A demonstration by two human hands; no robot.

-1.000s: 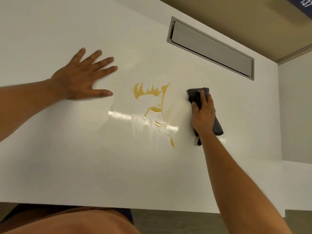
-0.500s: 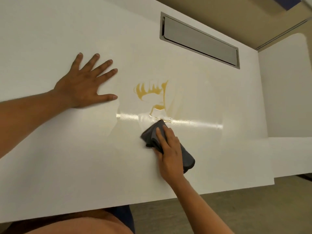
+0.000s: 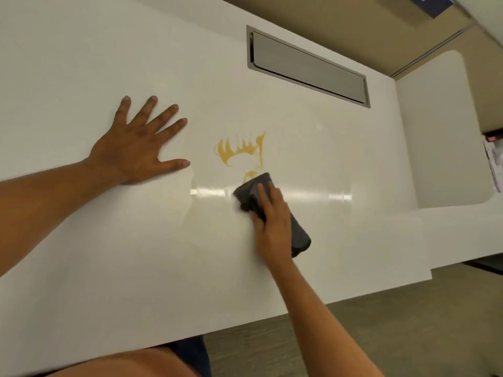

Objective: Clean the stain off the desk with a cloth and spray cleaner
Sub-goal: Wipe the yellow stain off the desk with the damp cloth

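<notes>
We pressed our right hand (image 3: 272, 224) flat on a folded dark grey cloth (image 3: 298, 235), the grip closed down on it with fingers laid along its top and thumb at its near-left edge. The cloth lay on the white worktop (image 3: 109, 268), its far corner touching the lowest trace of the yellow-orange stain (image 3: 239, 151). Most of the stain, a crown-like smear with upward streaks, sat just beyond the cloth. Our left hand (image 3: 138, 148) lay left of the stain, palm down on the worktop, fingers spread wide and holding nothing. A wet, glossy sheen ran across the worktop on both sides of the cloth. A grey metal cable flap (image 3: 307, 66) sat recessed in the worktop well beyond the stain.
</notes>
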